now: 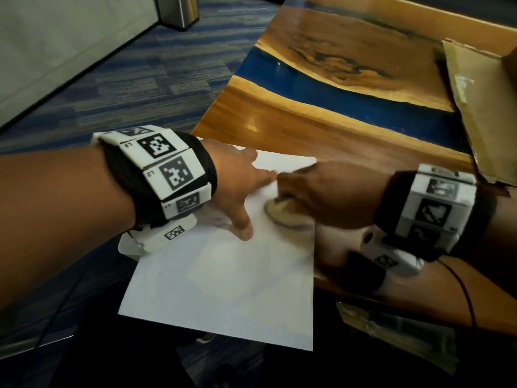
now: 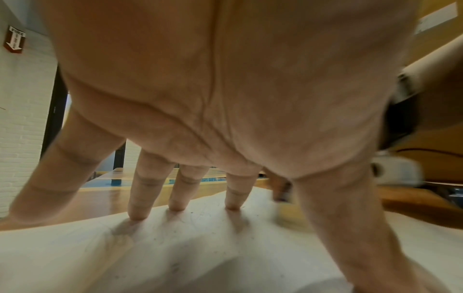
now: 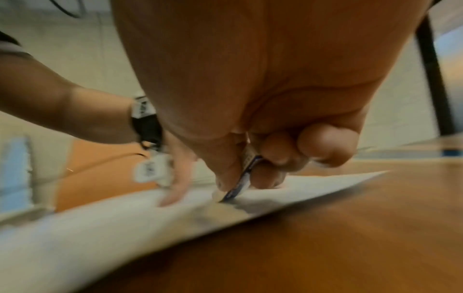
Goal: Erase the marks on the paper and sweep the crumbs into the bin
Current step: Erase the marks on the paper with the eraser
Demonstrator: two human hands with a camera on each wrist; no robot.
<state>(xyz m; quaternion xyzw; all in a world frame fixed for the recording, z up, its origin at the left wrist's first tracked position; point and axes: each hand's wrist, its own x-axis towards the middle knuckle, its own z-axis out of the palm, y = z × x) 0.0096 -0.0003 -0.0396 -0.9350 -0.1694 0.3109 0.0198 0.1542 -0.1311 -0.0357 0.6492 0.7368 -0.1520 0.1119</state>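
A white sheet of paper [image 1: 223,275] lies on the near left corner of the wooden table [image 1: 335,121] and hangs over its edge. My left hand [image 1: 237,186] presses on the sheet with straight, spread fingers; the fingertips [image 2: 136,215] touch the paper [image 2: 175,247]. Small dark crumbs [image 2: 190,213] are scattered around them. My right hand [image 1: 321,191] grips a small eraser [image 3: 238,190] with a blue sleeve, its tip on the paper [image 3: 100,228] just right of the left hand. In the head view the eraser [image 1: 282,211] is a yellowish blur over a smudged patch.
A metal bin [image 1: 179,9] stands on the blue carpet far off to the left of the table. An open cardboard box [image 1: 475,93] sits on the table's right side. A clear plastic wrapper [image 1: 391,331] lies below the table edge at the lower right.
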